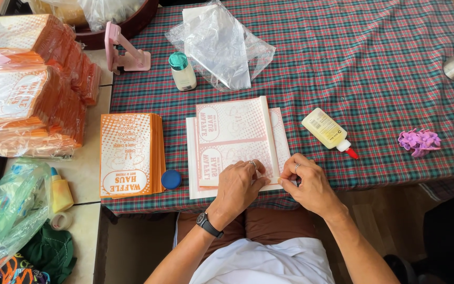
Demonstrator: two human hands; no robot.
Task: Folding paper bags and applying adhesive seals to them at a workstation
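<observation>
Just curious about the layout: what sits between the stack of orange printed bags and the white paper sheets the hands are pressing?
In the head view, a blue round cap lies on the plaid tablecloth, between the orange bag stack and the white sheets.

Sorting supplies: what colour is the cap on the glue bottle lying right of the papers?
Red, on the glue bottle; head view.

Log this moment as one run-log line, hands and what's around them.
left hand: pressing paper bag sheet | right hand: pinching sheet's near edge | glue bottle: lying right | orange stack: left
</observation>
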